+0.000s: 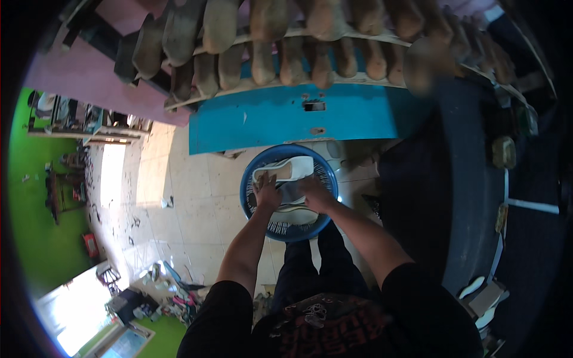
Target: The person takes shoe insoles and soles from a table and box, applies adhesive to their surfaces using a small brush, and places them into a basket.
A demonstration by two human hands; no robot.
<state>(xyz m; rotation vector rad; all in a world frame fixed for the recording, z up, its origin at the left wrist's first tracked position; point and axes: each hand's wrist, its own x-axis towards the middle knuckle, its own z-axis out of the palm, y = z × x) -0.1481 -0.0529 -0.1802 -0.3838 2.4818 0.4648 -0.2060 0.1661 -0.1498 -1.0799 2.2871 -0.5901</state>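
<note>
A white slip-on shoe with an open back and a tan insole lies across the far part of a round blue plastic basket. The fingers of my left hand reach over the shoe's near edge onto its insole, gripping it. My right hand is by the near side of the toe; its fingertips are smeared and partly hidden. Between my hands shows a greyish piece that I cannot make out. Another pale shoe lies in the near part of the basket, below my wrists.
Racks of brown shoe lasts hang over the far side, above a blue panel. A dark bench runs along the right, with pale soles at its near end. Piled scraps lie on the tiled floor at left.
</note>
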